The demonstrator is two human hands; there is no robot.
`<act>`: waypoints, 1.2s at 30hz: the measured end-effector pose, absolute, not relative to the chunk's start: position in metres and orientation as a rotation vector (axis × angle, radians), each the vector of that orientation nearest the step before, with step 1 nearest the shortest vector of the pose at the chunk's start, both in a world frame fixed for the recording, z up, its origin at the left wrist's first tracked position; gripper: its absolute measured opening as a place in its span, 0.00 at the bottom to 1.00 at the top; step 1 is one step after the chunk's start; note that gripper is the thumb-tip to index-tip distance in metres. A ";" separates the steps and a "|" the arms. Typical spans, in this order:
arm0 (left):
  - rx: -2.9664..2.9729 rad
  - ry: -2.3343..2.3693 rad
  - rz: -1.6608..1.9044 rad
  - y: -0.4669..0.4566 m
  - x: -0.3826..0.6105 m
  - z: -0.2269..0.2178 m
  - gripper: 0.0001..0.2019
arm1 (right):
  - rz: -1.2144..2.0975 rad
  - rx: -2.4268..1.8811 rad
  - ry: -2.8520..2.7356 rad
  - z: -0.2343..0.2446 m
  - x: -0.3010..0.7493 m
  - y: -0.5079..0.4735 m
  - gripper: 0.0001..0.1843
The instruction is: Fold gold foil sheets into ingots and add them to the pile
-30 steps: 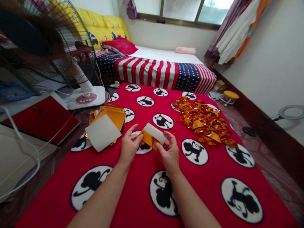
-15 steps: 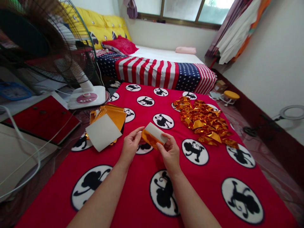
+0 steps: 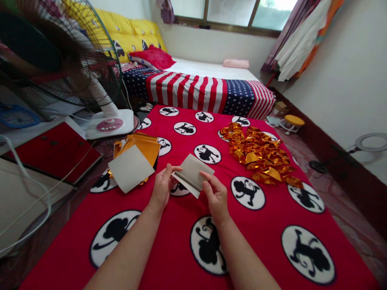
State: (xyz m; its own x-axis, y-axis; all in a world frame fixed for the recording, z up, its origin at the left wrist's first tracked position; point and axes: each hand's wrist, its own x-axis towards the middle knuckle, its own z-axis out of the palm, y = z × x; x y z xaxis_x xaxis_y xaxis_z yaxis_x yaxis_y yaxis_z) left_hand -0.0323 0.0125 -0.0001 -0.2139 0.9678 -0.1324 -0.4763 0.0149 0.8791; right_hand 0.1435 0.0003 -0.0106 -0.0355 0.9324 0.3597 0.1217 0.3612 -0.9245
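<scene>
My left hand [image 3: 162,186] and my right hand [image 3: 215,194] both pinch a folded sheet of paper [image 3: 191,174], held just above the red blanket [image 3: 260,225]. The sheet shows its white side, folded over on itself. To the left lies a stack of gold foil sheets [image 3: 142,148] with one sheet white side up [image 3: 130,167]. On the right sits a pile of folded gold foil pieces [image 3: 259,154].
A standing fan [image 3: 69,60] with its white base [image 3: 110,123] is at the left, beside a red-topped board [image 3: 53,151] and white cables. A bed with a flag-pattern cover [image 3: 199,90] lies beyond. A small yellow stool [image 3: 294,121] stands at the right.
The sheet has been folded over between my hands, so its gold side is now hidden and only white shows. Both hands stay in about the same place.
</scene>
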 end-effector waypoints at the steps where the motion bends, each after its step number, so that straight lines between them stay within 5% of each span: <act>1: 0.644 1.008 1.523 0.012 -0.032 0.000 0.26 | 0.876 -0.990 -1.468 -0.010 0.144 0.000 0.18; 8: 0.574 0.914 1.478 0.008 -0.023 0.006 0.43 | 0.962 -0.957 -1.578 -0.014 0.141 -0.002 0.38; 14: 0.402 0.782 1.423 0.006 -0.018 0.009 0.39 | 0.904 -0.942 -1.655 -0.018 0.136 -0.004 0.43; 22: 0.390 0.676 1.239 0.004 -0.016 0.004 0.15 | 0.862 -0.990 -1.716 -0.011 0.134 -0.005 0.45; 30: 0.238 0.870 1.444 0.010 -0.018 0.007 0.18 | 0.898 -0.875 -1.836 -0.005 0.134 -0.007 0.39; 36: 0.572 1.017 1.375 0.011 -0.033 0.004 0.19 | 0.957 -0.889 -1.337 -0.003 0.140 -0.005 0.30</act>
